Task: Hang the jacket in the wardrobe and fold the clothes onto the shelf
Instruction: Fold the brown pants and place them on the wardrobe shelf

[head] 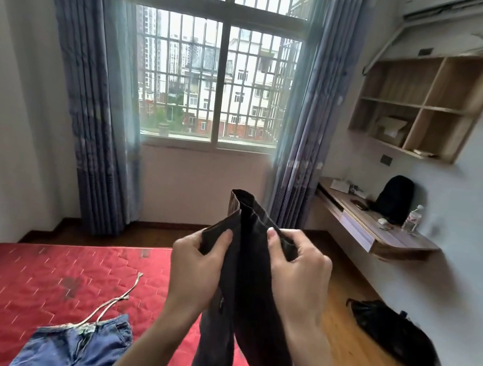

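Black trousers (247, 290) hang in the middle of the view, held up in the air over the near edge of the red mattress (40, 273). The left hand (196, 268) grips the cloth at its 9 o'clock side, thumb pressed on the front and fingers curled behind; the right hand (298, 278) pinches the fabric at 3 o'clock in the same way. One end of the garment sticks up above both hands towards 12 o'clock, the rest drops out of view at 6 o'clock. Blue jeans (77, 345) with a pale cord lie flat on the mattress at 8 o'clock. A black bag (395, 332) sits on the wooden floor at 4 o'clock, below a wall desk (380, 230) at 2 o'clock
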Available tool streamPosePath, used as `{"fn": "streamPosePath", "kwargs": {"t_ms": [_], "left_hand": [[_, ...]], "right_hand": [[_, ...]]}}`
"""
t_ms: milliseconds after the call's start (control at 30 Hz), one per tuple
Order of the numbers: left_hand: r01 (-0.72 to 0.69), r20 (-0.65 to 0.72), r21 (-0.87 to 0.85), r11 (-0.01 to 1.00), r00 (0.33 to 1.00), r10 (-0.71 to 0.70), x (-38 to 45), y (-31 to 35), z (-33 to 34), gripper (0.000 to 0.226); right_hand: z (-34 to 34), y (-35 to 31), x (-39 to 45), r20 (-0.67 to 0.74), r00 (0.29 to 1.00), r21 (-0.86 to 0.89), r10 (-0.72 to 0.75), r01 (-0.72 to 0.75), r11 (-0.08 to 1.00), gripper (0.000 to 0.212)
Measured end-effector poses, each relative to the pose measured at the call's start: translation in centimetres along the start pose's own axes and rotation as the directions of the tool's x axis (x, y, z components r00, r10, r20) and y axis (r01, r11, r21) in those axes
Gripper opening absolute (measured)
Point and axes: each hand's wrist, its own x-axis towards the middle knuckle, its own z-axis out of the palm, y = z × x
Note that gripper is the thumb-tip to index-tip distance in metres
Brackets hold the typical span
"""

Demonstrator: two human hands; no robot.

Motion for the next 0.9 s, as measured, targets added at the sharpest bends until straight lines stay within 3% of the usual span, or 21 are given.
{"fn": "streamPosePath", "kwargs": {"t_ms": [167, 300, 400, 467, 633, 767, 900], "left_hand": [[-0.016, 0.064, 0.025, 1.000, 0.998, 0.015, -1.0, -0.9, 1.6, 0.022], [-0.080, 0.049, 0.079, 0.994, 0.996, 0.076, -1.2, -0.9, 1.2, 0.026], [-0.082, 0.044, 0.094, 0.992, 0.996, 0.078, -0.9, -1.3, 0.4, 0.027], [-0.069, 0.050, 0.085, 0.994, 0.997, 0.065, -0.6, -1.7, -0.3, 0.025], [-0.104, 0.111, 0.145, 0.984, 0.990, 0.088, -1.2, -2.8, -1.3, 0.020], [-0.044, 0.085, 0.094, 0.995, 0.996, 0.036, -1.5, -3.2, -1.8, 0.026], [0.044, 0.169, -0.013, 0.999, 0.985, -0.041, -2.0, -3.2, -2.9, 0.018]], "right_hand": [[2.7, 0.4, -2.4, 0.021, 1.000, 0.126, -0.007, 0.005, 0.992, 0.009], [3.9, 0.7, -4.7, 0.143, 0.976, 0.430, 0.162, -0.208, 0.879, 0.017], [4.6, 0.6, -5.7, 0.277, 0.937, 0.546, 0.214, -0.336, 0.767, 0.015], [4.9, 0.7, -5.7, 0.278, 0.926, 0.568, 0.255, -0.373, 0.734, 0.020], [5.8, -0.2, -6.0, 0.129, 0.961, 0.487, 0.243, -0.275, 0.829, 0.020], [6.3, -1.7, -7.1, 0.179, 0.958, 0.498, 0.224, -0.285, 0.819, 0.031], [6.0, -1.8, -7.6, 0.267, 0.945, 0.557, 0.189, -0.312, 0.770, 0.046]]}}
